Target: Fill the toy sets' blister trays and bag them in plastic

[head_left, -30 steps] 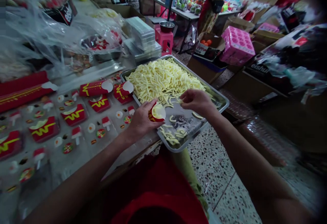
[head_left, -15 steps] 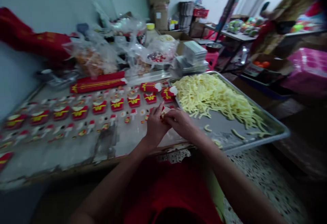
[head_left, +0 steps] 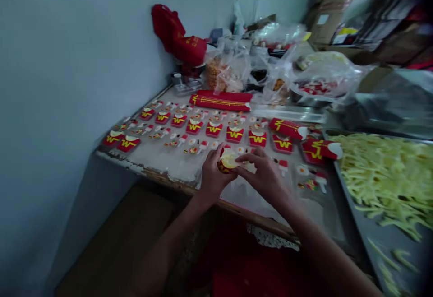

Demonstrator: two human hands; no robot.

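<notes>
In front of my chest, above the table's near edge, my left hand (head_left: pixel 213 173) is closed around a small red and yellow fries carton (head_left: pixel 225 166). My right hand (head_left: pixel 265 170) pinches the edge of a pale yellow piece (head_left: pixel 229 160) at the carton's opening; whether it is a strip or a flap is too blurred to tell. Beyond my hands, several filled red cartons (head_left: pixel 234 133) with yellow marks lie in rows, among small toy-like pieces (head_left: pixel 194 149) in clear plastic. Two nested stacks of flat cartons (head_left: pixel 287 128) lie to the right.
A metal tray (head_left: pixel 352 197) of pale yellow strips (head_left: pixel 389 179) stands at the right. Long red carton stacks (head_left: pixel 221 102) lie farther back, before plastic bags (head_left: pixel 230 69) and a bowl of red and white pieces (head_left: pixel 318 88). A wall (head_left: pixel 84 62) borders the left.
My view has swung left, so the tray now sits at the right edge. My hands have moved from beside the tray to over the rows, and the pale yellow piece now shows at the carton.
</notes>
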